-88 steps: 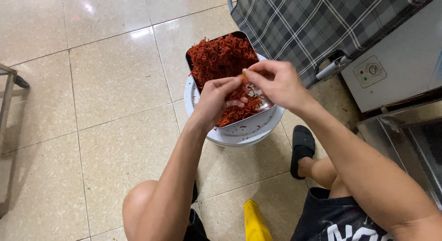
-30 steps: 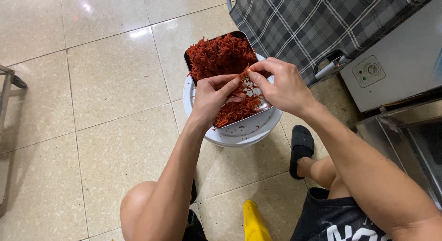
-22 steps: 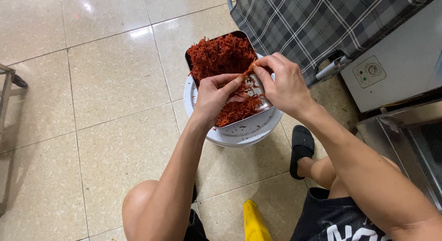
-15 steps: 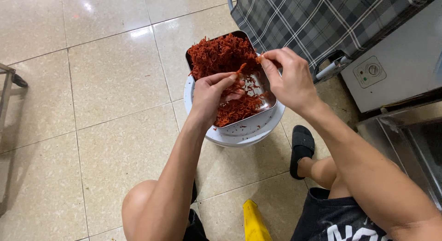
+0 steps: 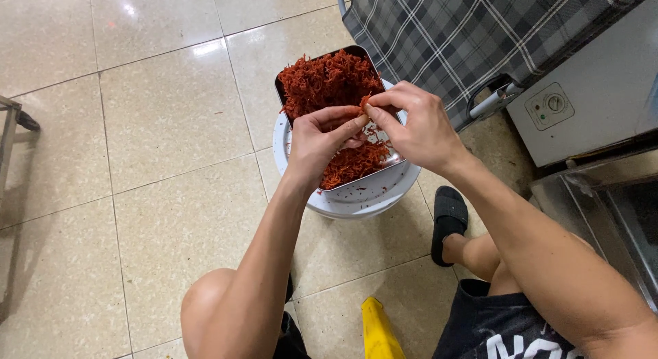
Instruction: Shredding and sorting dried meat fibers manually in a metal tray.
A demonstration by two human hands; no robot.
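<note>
Left hand (image 5: 317,141) and right hand (image 5: 415,126) meet over the dark rectangular metal tray (image 5: 285,80) of red-orange shredded food (image 5: 327,83). Both pinch one small red shred piece (image 5: 364,102) between thumb and fingertips, the two sets of fingertips touching each other. Piece is held just above the heap, near the tray's middle.

Tray rests on a round white plastic basin (image 5: 363,194), which sits directly on the floor. Shreds fill the far end of the tray thickly; a thinner patch lies at the near end, with bare metal showing between, under the hands. A few loose red bits dot the basin's rim.

Floor: glossy beige square ceramic tiles (image 5: 157,119) with dark grout lines, light glare at upper left. Person squats; bare left knee at bottom centre, dark shorts at lower right.

Surroundings: grey-and-white plaid fabric on a metal frame (image 5: 466,30) just behind the basin, upper right. Grey appliance cabinet with a round dial (image 5: 589,98) at right, well apart from the tray. Black slide sandal (image 5: 449,218) on the right foot, just beside the basin. Yellow plastic object (image 5: 378,331) at bottom edge, partly cut off. Metal frame leg (image 5: 10,126) at the left edge, well apart.

Count: hands 2, tray 1, basin 1, sandal visible 1.
</note>
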